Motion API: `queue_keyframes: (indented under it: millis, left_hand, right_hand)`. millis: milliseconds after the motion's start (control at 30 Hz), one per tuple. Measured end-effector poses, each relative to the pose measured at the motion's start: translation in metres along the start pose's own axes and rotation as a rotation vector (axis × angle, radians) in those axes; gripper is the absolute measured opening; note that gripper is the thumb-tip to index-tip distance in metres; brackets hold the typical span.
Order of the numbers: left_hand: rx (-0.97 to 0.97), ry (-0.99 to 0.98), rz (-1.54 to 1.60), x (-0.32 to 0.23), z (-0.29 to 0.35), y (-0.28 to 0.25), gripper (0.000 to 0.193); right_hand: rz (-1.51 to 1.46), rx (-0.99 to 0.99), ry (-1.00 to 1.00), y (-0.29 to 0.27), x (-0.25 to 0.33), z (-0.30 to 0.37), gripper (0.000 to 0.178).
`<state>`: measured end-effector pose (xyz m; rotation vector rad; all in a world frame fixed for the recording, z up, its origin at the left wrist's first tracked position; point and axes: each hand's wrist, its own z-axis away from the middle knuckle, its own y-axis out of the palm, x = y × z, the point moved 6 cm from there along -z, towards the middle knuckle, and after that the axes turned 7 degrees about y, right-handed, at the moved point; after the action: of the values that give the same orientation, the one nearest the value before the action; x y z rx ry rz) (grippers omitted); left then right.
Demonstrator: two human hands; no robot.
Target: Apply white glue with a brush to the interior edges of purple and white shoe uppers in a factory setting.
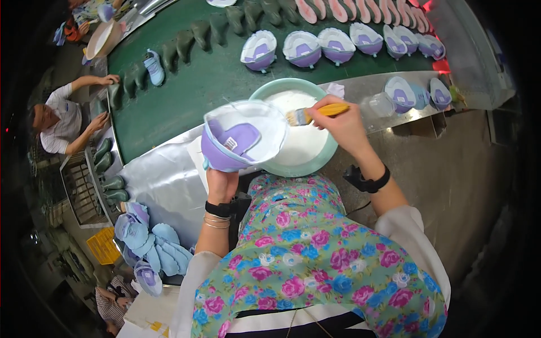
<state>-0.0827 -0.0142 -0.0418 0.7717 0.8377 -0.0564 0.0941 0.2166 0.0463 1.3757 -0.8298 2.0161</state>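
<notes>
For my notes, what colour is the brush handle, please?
The handle is yellow, clearest in head view.

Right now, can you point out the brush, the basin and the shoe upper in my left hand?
Brush (333,109): head view, on its yellow handle.
Basin (284,85): head view, on its green far rim.
Shoe upper (245,137): head view, on its purple inner piece.
</notes>
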Motion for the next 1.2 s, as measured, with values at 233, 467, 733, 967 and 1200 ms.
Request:
queue_keyframes:
  millis: [233, 467, 733, 967, 1200]
  left_hand:
    - [0.154, -0.430, 0.247, 0.019, 0.010, 0.006, 0.044]
    - [0.254, -0.737, 0.155, 0.031, 0.015, 0.029, 0.035]
    - [0.078, -0.357, -0.021, -0.028, -0.060, -0.007, 0.027]
    - [0.069, 0.210, -0.256, -0.018, -0.255, -0.047, 0.037]
    - [-0.235, -0.247, 0.079, 0.076, -0.271, -0.067, 0.070]
  right_hand:
    - [-0.058, 0.530, -0.372, 0.078, 0.092, 0.028, 0.014]
    - [0.041, 0.418, -0.161, 0.086, 0.048, -0.024, 0.013]
    - [-0.120, 0.073, 0.256, -0.002, -0.025, -0.003, 0.016]
    - [-0.177, -0.155, 0.353, -0.010, -0.039, 0.013, 0.010]
    - [-0.106, -0.053, 0.375, 0.021, -0.043, 0.009, 0.013]
